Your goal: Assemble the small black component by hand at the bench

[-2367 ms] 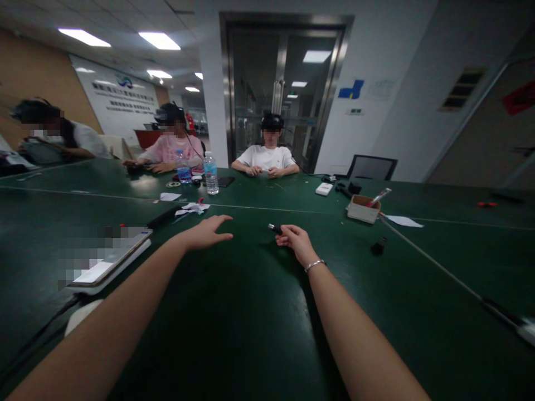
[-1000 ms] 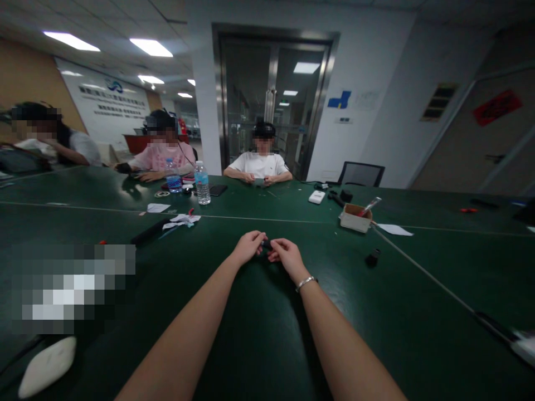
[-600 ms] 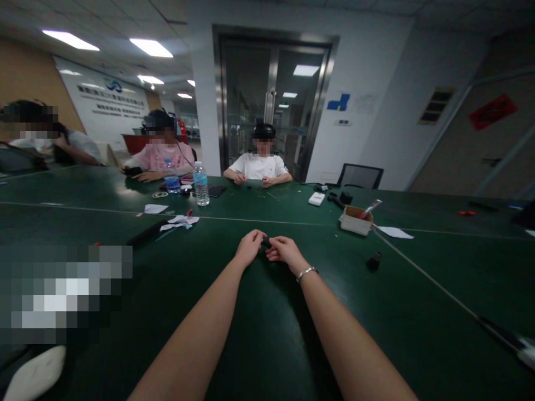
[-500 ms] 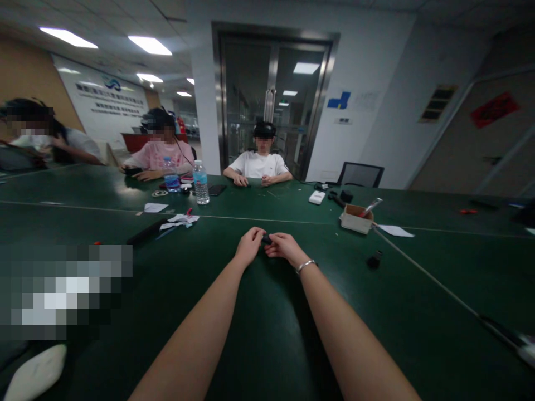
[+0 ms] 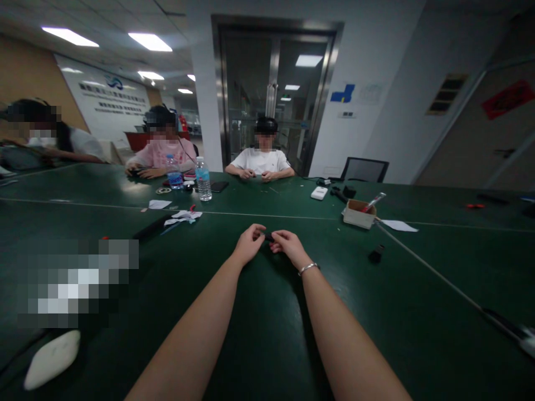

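In the middle of the green table, my left hand [image 5: 249, 245] and my right hand [image 5: 290, 248] are close together with a small black object [image 5: 268, 237] between them. The right thumb and fingers pinch its right end. At the other end, the left fingertips and thumb curl round its tip. What the object is cannot be made out, as the fingers cover much of it. A silver bracelet circles my right wrist. To the right lies a separate small dark piece [image 5: 377, 254], blurred.
A small cardboard box [image 5: 358, 217] holding a pen-like item stands at the right, near a white paper [image 5: 399, 225]. Water bottles [image 5: 203, 179] and crumpled paper [image 5: 184, 216] are at the left. A white computer mouse [image 5: 53, 359] lies front left. Several people sit across the table.
The view has shifted slightly. My left fingers and thumb are a little farther apart around the black object's tip. My right hand keeps its pinch.
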Available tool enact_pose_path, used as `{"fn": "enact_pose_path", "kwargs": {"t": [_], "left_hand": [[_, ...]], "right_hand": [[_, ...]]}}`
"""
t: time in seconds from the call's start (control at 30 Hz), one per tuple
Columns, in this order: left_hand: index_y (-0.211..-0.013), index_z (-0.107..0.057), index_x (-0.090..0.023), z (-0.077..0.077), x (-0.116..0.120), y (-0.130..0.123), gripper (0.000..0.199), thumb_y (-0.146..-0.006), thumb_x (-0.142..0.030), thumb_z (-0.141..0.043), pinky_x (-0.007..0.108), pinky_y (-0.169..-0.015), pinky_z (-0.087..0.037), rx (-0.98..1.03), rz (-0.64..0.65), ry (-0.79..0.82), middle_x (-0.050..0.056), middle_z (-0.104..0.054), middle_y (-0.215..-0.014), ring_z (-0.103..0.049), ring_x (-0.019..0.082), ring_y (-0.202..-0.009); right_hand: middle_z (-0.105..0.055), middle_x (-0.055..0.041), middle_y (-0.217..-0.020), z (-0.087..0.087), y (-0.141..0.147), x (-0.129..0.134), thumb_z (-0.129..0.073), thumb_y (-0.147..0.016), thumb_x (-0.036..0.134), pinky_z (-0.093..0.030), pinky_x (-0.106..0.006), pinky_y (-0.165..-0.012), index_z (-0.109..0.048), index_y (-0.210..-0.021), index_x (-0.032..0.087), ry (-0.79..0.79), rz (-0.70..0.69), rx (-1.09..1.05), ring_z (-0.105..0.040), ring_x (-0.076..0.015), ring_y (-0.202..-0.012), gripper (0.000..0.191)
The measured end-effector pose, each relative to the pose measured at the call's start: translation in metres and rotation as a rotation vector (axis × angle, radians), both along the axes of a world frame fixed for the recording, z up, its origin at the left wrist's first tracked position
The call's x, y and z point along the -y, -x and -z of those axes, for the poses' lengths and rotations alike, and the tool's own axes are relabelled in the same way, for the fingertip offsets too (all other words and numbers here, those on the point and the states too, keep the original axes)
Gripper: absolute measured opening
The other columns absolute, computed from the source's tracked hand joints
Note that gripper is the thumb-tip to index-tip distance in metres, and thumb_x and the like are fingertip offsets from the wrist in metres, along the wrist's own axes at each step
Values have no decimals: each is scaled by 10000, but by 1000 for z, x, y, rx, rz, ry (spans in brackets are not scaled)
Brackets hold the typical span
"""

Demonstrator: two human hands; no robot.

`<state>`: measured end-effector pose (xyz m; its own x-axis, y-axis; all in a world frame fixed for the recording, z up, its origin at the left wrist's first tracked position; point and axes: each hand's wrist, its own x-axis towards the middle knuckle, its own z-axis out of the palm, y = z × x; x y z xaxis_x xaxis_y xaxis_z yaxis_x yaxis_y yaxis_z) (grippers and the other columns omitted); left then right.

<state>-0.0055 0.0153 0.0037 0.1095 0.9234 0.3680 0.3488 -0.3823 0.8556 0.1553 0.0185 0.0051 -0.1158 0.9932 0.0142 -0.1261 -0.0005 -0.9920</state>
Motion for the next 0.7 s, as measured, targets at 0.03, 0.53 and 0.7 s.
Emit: {"fn": "enact_pose_path", "kwargs": {"t": [0.03,0.53,0.7], "left_hand": [[-1032,-583,-196,0,0,0,244,-790,-195,-553,313,-852,-464,8,-2,-2,58,-629,-973,-592,172,-915],[-987,-618,-174,8,-8,2,286,-823,-394,-538,247,-632,-453,123,46,67,33,-635,-825,-572,121,-666],[-1015,-629,-192,11,-11,4,261,-783,-306,-593,250,-648,-467,68,-6,29,39,-633,-916,-579,112,-670]], "right_hand": [[-657,-31,-565,0,0,0,-665,-797,195,-511,-166,-428,-627,-832,118,-5,-4,7,-613,-101,-451,92],[-699,-56,-695,2,-8,0,-672,-786,145,-535,-165,-506,-630,-959,105,-2,-58,-74,-631,-86,-518,183],[-688,-49,-664,1,-7,0,-683,-782,150,-534,-162,-498,-636,-914,108,6,-37,-67,-627,-86,-510,146]]}}
